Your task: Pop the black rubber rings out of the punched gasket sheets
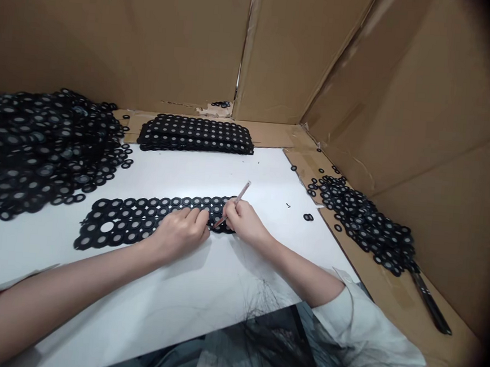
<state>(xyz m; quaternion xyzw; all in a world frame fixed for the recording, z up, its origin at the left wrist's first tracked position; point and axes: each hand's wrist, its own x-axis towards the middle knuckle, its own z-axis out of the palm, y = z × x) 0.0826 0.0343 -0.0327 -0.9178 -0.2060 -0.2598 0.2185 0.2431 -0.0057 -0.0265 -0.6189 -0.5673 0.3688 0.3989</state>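
Note:
A black die-cut sheet of rings point(132, 220) lies flat on the white table point(202, 293) in front of me. My left hand point(179, 232) rests on the sheet's right part, its fingers curled and pressing down on it. My right hand point(244, 220) is closed round a thin pinkish stick point(237, 200), held like a pen. The stick's lower tip touches the sheet's right end, between my two hands.
A neat stack of black ring sheets point(195, 134) lies at the back. A big heap of loose black rings point(36, 144) fills the left. More loose rings point(365, 218) and a dark knife-like tool point(431, 303) lie on cardboard at the right. Cardboard walls point(314, 53) surround the table.

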